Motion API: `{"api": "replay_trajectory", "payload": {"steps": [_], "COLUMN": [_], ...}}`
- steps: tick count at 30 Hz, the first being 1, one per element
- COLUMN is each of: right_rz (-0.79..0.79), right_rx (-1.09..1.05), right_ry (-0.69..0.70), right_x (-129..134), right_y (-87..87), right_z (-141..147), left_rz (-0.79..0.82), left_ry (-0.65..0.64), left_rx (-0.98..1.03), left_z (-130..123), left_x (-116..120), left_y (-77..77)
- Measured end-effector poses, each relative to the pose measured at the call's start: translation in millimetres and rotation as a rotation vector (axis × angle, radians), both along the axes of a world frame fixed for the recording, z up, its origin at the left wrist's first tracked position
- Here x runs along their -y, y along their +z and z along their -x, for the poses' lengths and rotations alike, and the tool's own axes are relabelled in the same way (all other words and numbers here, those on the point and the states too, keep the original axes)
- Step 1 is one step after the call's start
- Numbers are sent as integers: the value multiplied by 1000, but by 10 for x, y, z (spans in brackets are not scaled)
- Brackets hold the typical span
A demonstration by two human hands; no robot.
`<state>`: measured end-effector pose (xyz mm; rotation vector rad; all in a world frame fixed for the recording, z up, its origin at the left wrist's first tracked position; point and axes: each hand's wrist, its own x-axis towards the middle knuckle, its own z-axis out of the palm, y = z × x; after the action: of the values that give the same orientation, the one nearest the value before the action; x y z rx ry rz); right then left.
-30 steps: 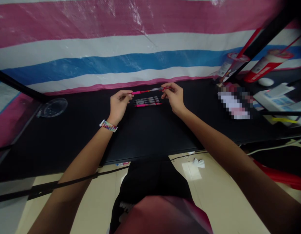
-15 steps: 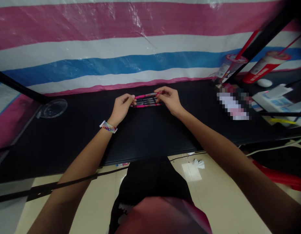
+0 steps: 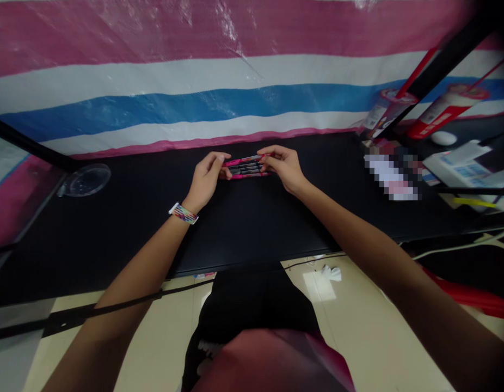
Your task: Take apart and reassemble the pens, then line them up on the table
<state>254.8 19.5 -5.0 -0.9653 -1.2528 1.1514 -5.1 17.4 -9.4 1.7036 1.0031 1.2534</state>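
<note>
Several pens with pink, red and dark grey barrels lie side by side at the far middle of the black table. My left hand, with a colourful woven band at the wrist, is closed around their left ends. Closed on their right ends is my right hand, thumb and fingers pinching them. Fingers cover both tips of the pens, so only the middle stretch of the barrels shows.
A clear plastic lid lies at the left. Tall cups with red straws, a lidded cup and a red-white cup, stand at the right back, near a white mouse. A striped sheet hangs behind.
My left hand has shifted slightly to the right and its fingers have moved over the pens' left ends. The right hand has hardly moved.
</note>
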Motion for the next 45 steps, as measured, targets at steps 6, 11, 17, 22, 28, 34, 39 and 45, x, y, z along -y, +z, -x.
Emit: {"api": "replay_trajectory", "payload": {"steps": [6, 11, 17, 22, 28, 34, 39, 45], "right_rz": [10, -19, -37, -18, 27, 129, 290, 349], "right_rx": [12, 34, -13, 21, -19, -294, -455, -493], "right_ry": [13, 27, 22, 2, -13, 161, 366, 428], "right_x": [23, 18, 26, 29, 16, 26, 69, 130], "right_y": [-2, -27, -32, -4, 19, 74, 154, 221], "right_z": [18, 33, 41, 28, 0, -14, -28, -19], "left_rz": [-140, -124, -132, -78, -170, -208, -229, -248], "left_ry": [70, 141, 173, 123, 155, 157, 185, 176], "left_rx": [-55, -77, -30, -105, -113, -55, -32, 4], "left_z": [-3, 0, 28, 15, -55, -42, -22, -22], "left_x": [28, 37, -42, 15, 146, 90, 44, 29], "left_y": [40, 57, -16, 49, 142, 116, 101, 88]}}
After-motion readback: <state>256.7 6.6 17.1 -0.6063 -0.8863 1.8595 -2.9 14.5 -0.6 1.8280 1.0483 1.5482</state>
